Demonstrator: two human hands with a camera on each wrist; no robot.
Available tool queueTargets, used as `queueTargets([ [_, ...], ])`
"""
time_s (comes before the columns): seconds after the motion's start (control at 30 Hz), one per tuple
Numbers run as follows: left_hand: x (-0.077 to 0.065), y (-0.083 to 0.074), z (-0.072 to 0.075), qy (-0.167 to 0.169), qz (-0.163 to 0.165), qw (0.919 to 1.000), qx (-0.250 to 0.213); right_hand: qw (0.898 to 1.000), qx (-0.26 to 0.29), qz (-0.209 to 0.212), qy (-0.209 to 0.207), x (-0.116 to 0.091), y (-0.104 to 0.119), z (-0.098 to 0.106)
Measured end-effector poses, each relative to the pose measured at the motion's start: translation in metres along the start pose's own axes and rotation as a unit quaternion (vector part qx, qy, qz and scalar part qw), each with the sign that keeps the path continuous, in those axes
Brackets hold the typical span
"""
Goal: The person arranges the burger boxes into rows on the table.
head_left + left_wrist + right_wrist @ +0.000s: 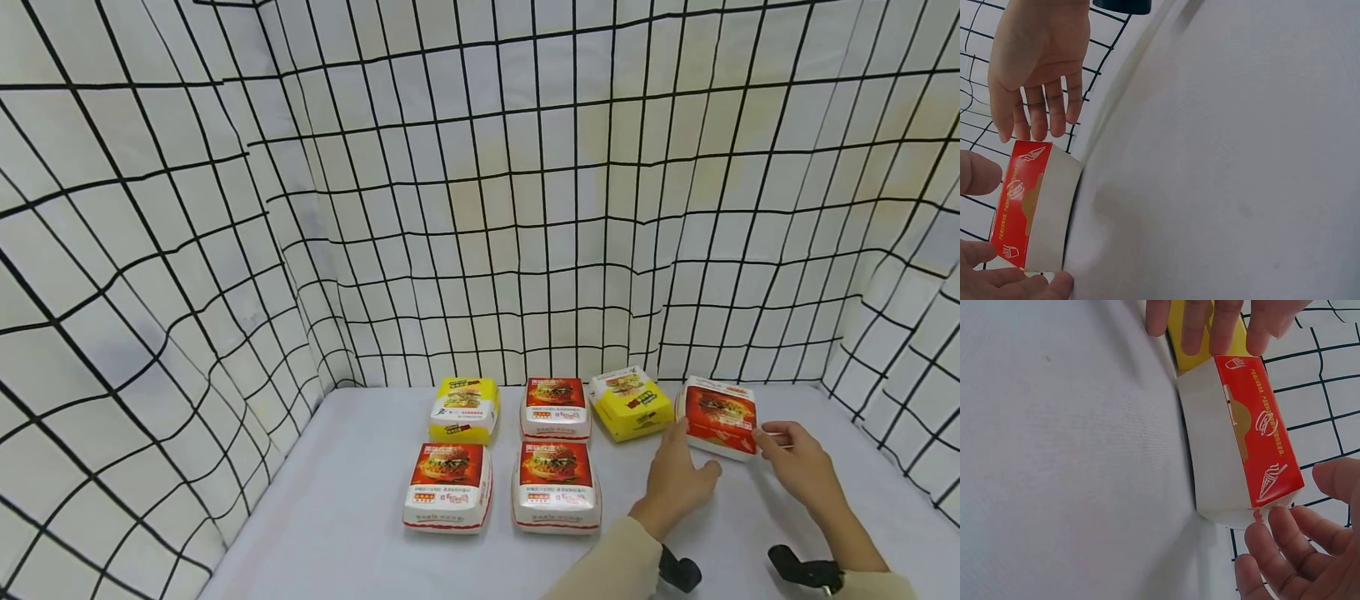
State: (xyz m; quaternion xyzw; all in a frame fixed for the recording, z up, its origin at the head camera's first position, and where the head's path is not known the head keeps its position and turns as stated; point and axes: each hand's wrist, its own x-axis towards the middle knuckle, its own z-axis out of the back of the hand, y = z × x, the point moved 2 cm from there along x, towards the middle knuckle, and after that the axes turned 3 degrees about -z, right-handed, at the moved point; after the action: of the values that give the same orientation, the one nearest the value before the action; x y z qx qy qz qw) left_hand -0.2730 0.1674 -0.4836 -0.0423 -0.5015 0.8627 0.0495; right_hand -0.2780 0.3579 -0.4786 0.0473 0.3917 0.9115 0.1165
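Note:
A red and white burger box [721,417] lies on the white table at the back right, tilted slightly in the head view. My left hand [678,475] is at its left end, fingertips against the side and thumb held apart. At the opposite end is my right hand [795,462], fingers loosely bent with the tips at the box's edge. The left wrist view shows the box's red front flap [1019,200] between the two hands. Seen from the right wrist, the box [1216,444] sits on the table, its lid closed. Just left of it lies a yellow burger box [632,403], turned at an angle.
Farther left are another yellow box [464,410] and a red box [556,409] in the back row. Two more red boxes, the left one [447,487] and the right one [557,487], stand in front. White cloth walls with black grid netting [487,208] enclose the table [337,500].

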Motion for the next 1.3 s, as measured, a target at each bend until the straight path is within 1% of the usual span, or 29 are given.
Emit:
queueTargets([
  [0.2, -0.001, 0.003, -0.004, 0.021, 0.003, 0.9998, 0.002, 1.0, -0.002, -0.003, -0.007, 0.0, 0.0, 0.001],
  [0.33, 0.0, 0.003, -0.004, 0.027, 0.002, 0.9996, 0.003, 1.0, -0.008, -0.008, -0.01, 0.0, 0.0, 0.001],
  [0.43, 0.001, 0.003, -0.004, 0.026, 0.0, 0.9997, -0.003, 1.0, -0.007, -0.018, -0.002, 0.001, -0.002, 0.001],
  [0.5, 0.002, 0.004, -0.004, 0.024, -0.001, 0.9997, -0.009, 1.0, 0.001, -0.026, 0.01, 0.002, -0.003, 0.001],
  [0.57, 0.003, 0.004, -0.004, 0.022, -0.003, 0.9997, -0.013, 0.999, 0.015, -0.029, 0.033, 0.004, -0.004, 0.0],
  [0.73, 0.006, 0.003, -0.006, 0.022, -0.006, 0.9997, -0.004, 0.993, 0.039, -0.017, 0.107, 0.008, -0.005, -0.006],
  [0.8, 0.007, 0.003, -0.008, 0.023, -0.006, 0.9997, 0.0, 0.991, 0.042, -0.015, 0.123, 0.008, -0.005, -0.007],
  [0.93, 0.007, 0.002, -0.009, 0.024, -0.006, 0.9997, 0.004, 0.991, 0.033, -0.011, 0.13, 0.007, -0.005, -0.007],
  [1.07, 0.006, 0.002, -0.009, 0.027, -0.003, 0.9996, 0.002, 0.991, 0.017, 0.002, 0.132, 0.007, -0.004, -0.004],
  [1.2, 0.004, 0.0, -0.008, 0.031, 0.003, 0.9995, -0.005, 0.99, -0.011, 0.003, 0.138, 0.005, -0.001, 0.002],
  [1.3, 0.0, -0.001, -0.008, 0.034, 0.005, 0.9992, -0.019, 0.988, -0.035, -0.001, 0.148, 0.003, 0.001, 0.011],
])
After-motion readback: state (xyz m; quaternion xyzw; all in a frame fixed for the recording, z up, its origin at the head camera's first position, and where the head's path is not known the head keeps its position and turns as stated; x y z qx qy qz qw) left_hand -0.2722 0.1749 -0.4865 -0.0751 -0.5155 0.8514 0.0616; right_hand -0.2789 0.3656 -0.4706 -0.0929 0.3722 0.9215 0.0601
